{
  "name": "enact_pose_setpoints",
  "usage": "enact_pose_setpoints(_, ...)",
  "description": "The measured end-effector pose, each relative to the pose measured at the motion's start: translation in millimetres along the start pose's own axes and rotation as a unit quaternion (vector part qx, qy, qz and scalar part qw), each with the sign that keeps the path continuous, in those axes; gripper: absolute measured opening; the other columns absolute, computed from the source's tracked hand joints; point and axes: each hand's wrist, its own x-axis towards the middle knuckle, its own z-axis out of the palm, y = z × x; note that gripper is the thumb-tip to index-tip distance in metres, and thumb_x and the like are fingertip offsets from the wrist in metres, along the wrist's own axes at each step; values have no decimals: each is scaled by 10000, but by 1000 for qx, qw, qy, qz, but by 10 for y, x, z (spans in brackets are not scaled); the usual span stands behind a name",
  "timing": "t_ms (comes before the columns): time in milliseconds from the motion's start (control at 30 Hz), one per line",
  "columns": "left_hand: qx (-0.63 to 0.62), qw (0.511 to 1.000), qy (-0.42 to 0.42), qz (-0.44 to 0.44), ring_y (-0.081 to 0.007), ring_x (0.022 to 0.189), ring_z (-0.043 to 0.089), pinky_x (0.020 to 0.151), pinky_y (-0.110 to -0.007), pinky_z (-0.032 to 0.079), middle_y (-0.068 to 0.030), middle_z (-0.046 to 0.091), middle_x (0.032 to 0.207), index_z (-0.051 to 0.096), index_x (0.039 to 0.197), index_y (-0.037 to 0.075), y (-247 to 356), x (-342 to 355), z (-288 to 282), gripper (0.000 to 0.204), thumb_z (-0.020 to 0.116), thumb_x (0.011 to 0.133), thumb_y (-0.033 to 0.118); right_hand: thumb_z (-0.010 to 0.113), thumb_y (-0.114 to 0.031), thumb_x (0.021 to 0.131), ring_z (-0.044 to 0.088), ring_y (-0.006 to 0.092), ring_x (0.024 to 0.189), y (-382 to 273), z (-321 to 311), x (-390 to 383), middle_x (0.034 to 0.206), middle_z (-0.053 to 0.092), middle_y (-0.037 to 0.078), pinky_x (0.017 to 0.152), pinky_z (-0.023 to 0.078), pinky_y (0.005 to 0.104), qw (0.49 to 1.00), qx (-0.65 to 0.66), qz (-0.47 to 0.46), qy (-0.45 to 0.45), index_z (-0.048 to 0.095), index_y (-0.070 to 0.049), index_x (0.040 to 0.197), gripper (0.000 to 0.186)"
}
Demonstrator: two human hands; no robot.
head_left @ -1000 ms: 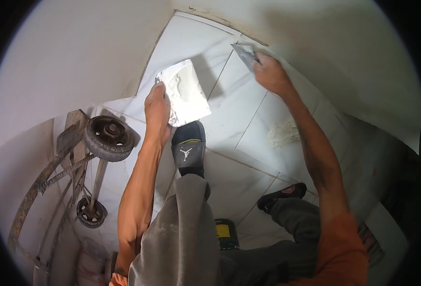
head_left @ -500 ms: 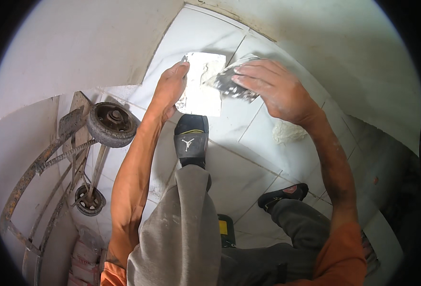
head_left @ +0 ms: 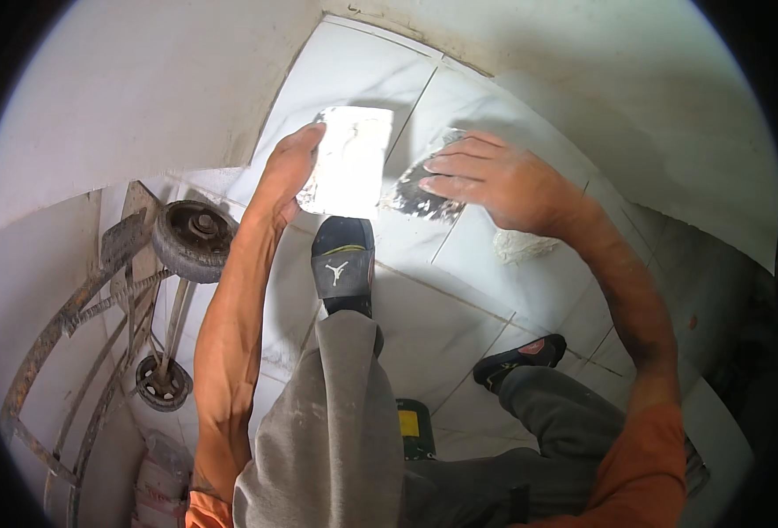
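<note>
The left hand grips a white, paste-smeared board by its left edge above the tiled floor; the right hand grips a smeared scraper near the board's right edge.

The left hand grips while the right hand bends inward.

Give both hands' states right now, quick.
Left hand: closed on a rectangular plate spread with white paste.
Right hand: closed on a dark, paste-smeared scraper.
</note>
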Motion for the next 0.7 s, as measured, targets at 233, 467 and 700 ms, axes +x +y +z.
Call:
enact_pose_setpoints(233,-69,997,38,-9,-181,792,688,652,-309,593,-140,663,1000,523,1203,-77,-81,25,-272,389,422,989,232,482,-52,864,571,337,1060,551,130,174,1058,635,191,909,475,419,897,149,415,-13,615,-26,1058,236)
enact_pose_setpoints(467,-45,997,50,-44,-194,929,661,775,-303,561,-144,638,1100,506,1251,-69,-117,-163,-254,404,392,1000,226,514,-74,860,579,374,1045,1417,898,818,1078,624,179,885,490,456,911,-116,390,61,620,-5,1032,213)
enact_pose_setpoints(700,-50,995,67,-51,-169,940,654,791,-286,550,-121,645,1109,496,1292,-51,-78,-207,-294,411,411,1002,228,575,-129,824,572,296,962,1649,1390,1105,1001,598,160,785,497,383,880,-322,343,68,660,-4,979,217)
